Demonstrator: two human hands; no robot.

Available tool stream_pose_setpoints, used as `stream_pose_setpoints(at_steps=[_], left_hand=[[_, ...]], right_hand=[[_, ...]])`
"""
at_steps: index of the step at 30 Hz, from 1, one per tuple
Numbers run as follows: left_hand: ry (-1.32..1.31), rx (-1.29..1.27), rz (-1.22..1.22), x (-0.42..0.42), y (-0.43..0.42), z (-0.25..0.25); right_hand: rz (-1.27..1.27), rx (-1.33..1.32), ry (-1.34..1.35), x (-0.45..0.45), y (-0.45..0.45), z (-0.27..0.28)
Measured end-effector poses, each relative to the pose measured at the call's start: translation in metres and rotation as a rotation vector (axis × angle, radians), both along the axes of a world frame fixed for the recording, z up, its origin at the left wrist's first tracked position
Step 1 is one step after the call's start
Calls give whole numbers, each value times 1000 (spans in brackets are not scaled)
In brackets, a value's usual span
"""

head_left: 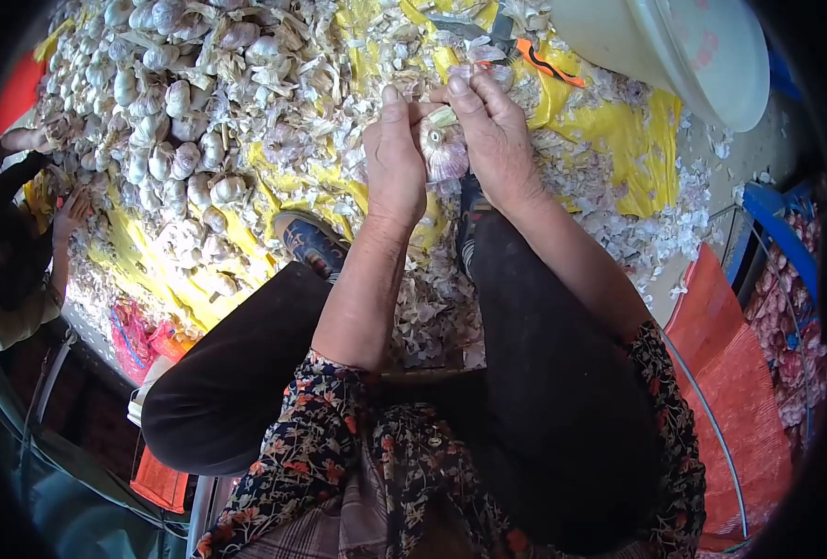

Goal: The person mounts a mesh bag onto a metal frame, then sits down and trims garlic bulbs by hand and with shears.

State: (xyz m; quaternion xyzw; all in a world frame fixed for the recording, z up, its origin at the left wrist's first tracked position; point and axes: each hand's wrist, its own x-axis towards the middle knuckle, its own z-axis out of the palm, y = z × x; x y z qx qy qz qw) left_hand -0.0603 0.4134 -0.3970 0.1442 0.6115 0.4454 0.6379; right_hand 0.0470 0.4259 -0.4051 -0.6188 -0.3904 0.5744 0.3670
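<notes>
Gripping a garlic bulb [446, 158] between both hands, a person in a floral top sits over a yellow sheet [611, 140] strewn with papery peelings [423, 312]. The left hand [395, 168] cups one side of the bulb, its curled fingers largely out of sight; the right hand [497, 135] closes on the other side, thumb by the pale stem. The bulb is raised above the sheet, between the knees and the far edge, and the hands mask its sides.

The far edge of the sheet is cut off at the top of the view, and peelings bury much of its surface. Heaped garlic [166, 121] covers its left part, also cropped above. A tool with an orange-and-black handle [548, 65] lies just beyond the right hand, its grey end half lost in the litter. A pale tub [660, 42], partly out of view, stands over the far right corner.

Outside the right edge are a red sack [735, 382] and netted bulbs [786, 321], dim at the rim. At the left edge, a co-worker's hand [70, 212] touches the litter; shadow obscures the body. Dark-trousered knees [548, 345] block the near edge.
</notes>
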Motion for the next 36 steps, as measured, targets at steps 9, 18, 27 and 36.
stream_pose_setpoints(at_steps=[9, 18, 27, 36], left_hand=[[584, 204, -160, -6, 13, 5], [-99, -114, 38, -19, 12, -2], [-146, -160, -7, -16, 12, -7], [-125, -210, 401, -30, 3, -19]], right_hand=[[310, -483, 282, 5, -6, 14], [444, -22, -1, 4, -17, 13], [199, -218, 67, 6, -25, -12], [438, 186, -477, 20, -23, 13]])
